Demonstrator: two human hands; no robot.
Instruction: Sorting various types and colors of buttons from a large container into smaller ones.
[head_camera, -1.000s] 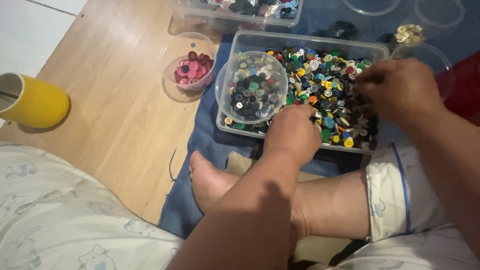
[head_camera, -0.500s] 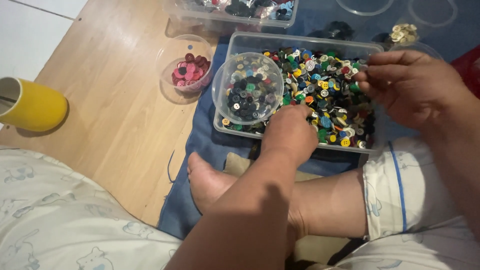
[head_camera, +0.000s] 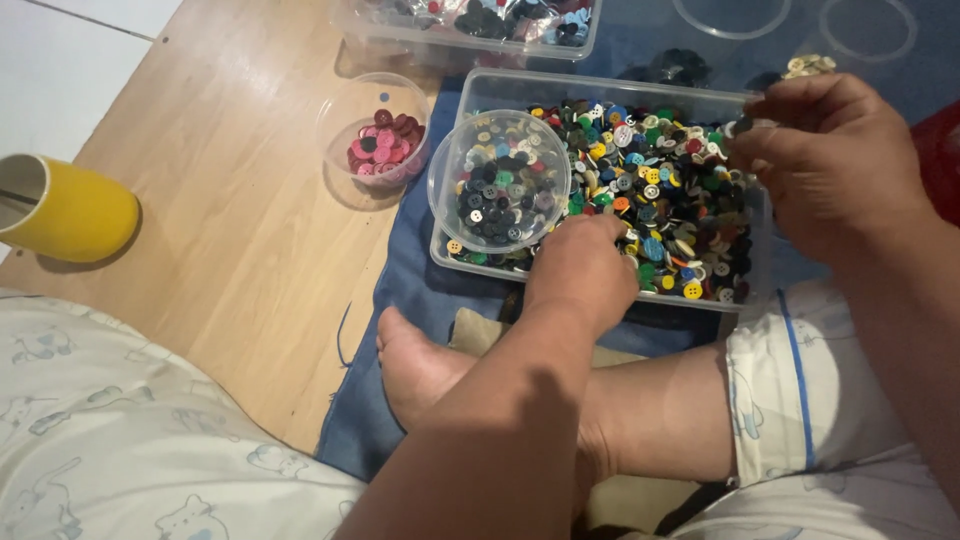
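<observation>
Plastic buttons (head_camera: 655, 190), judged light, hard and slippery so best pinched by their rims, fill a clear rectangular tub (head_camera: 600, 92) on blue cloth (head_camera: 420, 300), where the left hand (head_camera: 580, 265) dips curled fingers while the right hand (head_camera: 835, 160) pinches one small button.

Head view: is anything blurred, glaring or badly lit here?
Head view: lighting soft and even, shadows faint; buttons in the clear tray sharp; right hand slightly soft, what its fingertips pinch too small to tell; mild glare on the round tub beside the left hand; slight wide-angle bend at the edges.
</observation>
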